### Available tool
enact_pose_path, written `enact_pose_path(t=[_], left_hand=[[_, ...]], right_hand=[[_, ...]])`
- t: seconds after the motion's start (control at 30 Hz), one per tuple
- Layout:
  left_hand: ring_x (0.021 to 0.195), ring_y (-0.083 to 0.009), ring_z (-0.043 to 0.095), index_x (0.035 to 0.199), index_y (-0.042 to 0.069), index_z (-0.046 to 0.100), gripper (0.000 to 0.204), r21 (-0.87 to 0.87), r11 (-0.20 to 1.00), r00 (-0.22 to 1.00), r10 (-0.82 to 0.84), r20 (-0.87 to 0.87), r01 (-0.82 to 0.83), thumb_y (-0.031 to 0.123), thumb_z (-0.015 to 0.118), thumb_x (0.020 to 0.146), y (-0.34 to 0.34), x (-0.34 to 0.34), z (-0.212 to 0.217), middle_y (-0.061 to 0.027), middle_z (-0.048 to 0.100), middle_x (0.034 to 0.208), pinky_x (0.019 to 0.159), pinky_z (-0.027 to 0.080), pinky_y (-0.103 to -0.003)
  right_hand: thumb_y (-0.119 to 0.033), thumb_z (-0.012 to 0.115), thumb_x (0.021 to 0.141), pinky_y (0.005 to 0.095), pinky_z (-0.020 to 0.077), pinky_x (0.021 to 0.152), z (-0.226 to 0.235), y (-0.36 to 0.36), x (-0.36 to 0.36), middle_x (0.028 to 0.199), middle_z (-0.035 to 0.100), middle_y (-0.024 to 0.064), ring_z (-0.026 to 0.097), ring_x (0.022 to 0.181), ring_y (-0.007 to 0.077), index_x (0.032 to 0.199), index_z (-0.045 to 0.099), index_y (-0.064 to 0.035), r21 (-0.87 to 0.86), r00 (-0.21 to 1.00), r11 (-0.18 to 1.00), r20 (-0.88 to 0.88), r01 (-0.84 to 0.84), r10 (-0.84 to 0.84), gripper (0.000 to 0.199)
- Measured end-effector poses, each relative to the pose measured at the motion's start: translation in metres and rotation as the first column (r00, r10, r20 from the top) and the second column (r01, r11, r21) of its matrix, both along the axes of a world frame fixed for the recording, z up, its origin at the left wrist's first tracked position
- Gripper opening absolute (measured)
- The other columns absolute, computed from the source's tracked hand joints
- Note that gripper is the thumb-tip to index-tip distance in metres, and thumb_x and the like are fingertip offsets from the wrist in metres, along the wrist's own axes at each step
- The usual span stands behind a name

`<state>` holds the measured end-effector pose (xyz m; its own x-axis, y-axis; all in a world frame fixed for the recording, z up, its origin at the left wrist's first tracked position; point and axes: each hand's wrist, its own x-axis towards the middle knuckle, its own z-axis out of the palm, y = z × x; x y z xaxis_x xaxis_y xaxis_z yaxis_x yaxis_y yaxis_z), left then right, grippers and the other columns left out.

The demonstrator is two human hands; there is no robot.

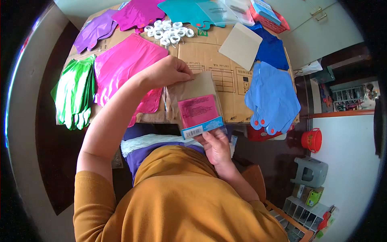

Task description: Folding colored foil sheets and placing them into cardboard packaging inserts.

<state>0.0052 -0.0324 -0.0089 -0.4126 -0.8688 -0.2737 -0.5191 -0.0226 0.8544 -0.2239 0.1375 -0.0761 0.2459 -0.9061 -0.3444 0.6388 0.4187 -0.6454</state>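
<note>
A flat clear plastic packet (198,111) is held over the near edge of the cardboard-covered table. Through its film show a beige card and a folded pink piece with dark print, above a blue label with a barcode. My left hand (173,71) reaches over from the left and pinches the packet's upper edge. From below, my right hand (218,146) grips the bottom end, thumb in front and fingers mostly hidden behind. Beside the packet on the left lie large glossy pink foil pieces (127,60), partly covered by my left forearm.
Flat cardboard (189,52) covers the table. Around it lie stacks of green (74,90), purple (94,30), magenta (139,14), teal (189,14), dark blue (276,50) and light blue (272,97) pieces. White ribbon rolls (169,31), a beige card (241,45) and a red basket (278,26) sit farther back.
</note>
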Motion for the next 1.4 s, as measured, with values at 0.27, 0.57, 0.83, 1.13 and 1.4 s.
enact_pose_path(t=[0.27,0.57,0.83,1.13,1.4], left_hand=[[0.074,-0.0069,0.06,0.127,-0.002,0.055,0.04,-0.127,0.983,0.986,0.121,-0.111,-0.135,0.013,0.066,0.091,0.005,-0.016,0.0,-0.0021,0.067,0.084,0.065,0.049,-0.023],[0.075,-0.0071,0.059,0.129,-0.001,0.054,0.038,0.084,0.996,0.967,0.04,-0.251,-0.019,0.013,0.06,0.094,0.01,0.002,-0.003,-0.0006,0.066,0.087,0.067,0.048,-0.022],[0.085,-0.0187,0.062,0.117,0.003,0.063,0.03,-0.381,0.893,0.971,0.224,-0.087,-0.241,0.012,0.065,0.089,0.026,-0.015,-0.001,-0.0085,0.065,0.099,0.076,0.05,-0.031],[0.103,-0.0378,0.057,0.097,-0.001,0.064,0.025,-0.522,0.839,0.955,0.008,0.297,0.155,0.011,0.052,0.08,0.055,-0.057,-0.004,-0.021,0.061,0.102,0.092,0.045,-0.045],[0.097,-0.0408,0.058,0.087,-0.003,0.063,0.021,-0.393,0.906,0.952,-0.035,0.303,0.158,0.011,0.049,0.08,0.045,-0.057,-0.004,-0.0237,0.061,0.094,0.089,0.046,-0.046]], right_hand=[[-0.012,0.066,0.091,0.0363,0.0545,0.086,-0.017,0.004,-0.005,0.097,0.07,0.0121,0.068,0.087,0.021,0.1,0.066,-0.0023,-0.008,0.999,0.999,-0.006,-0.036,0.036,0.014],[-0.01,0.067,0.089,0.0333,0.0552,0.078,-0.012,0.001,-0.006,0.089,0.07,0.0125,0.068,0.081,0.0199,0.094,0.064,-0.0021,0.034,0.996,0.999,-0.081,0.031,-0.028,0.01],[-0.014,0.067,0.091,0.0309,0.0546,0.073,-0.011,0.002,-0.002,0.088,0.07,0.0107,0.067,0.077,0.0177,0.097,0.066,-0.0005,-0.037,0.969,0.996,-0.233,0.076,-0.082,0.015],[-0.007,0.063,0.092,0.0314,0.0548,0.073,-0.008,-0.005,0.002,0.088,0.07,0.0125,0.067,0.076,0.0185,0.099,0.067,0.0049,-0.103,0.948,0.994,-0.314,0.024,-0.056,0.015],[-0.006,0.062,0.092,0.0307,0.055,0.07,-0.006,-0.003,0.005,0.083,0.07,0.0118,0.068,0.071,0.0182,0.095,0.067,0.005,-0.147,0.895,0.989,-0.437,0.028,-0.09,0.012]])
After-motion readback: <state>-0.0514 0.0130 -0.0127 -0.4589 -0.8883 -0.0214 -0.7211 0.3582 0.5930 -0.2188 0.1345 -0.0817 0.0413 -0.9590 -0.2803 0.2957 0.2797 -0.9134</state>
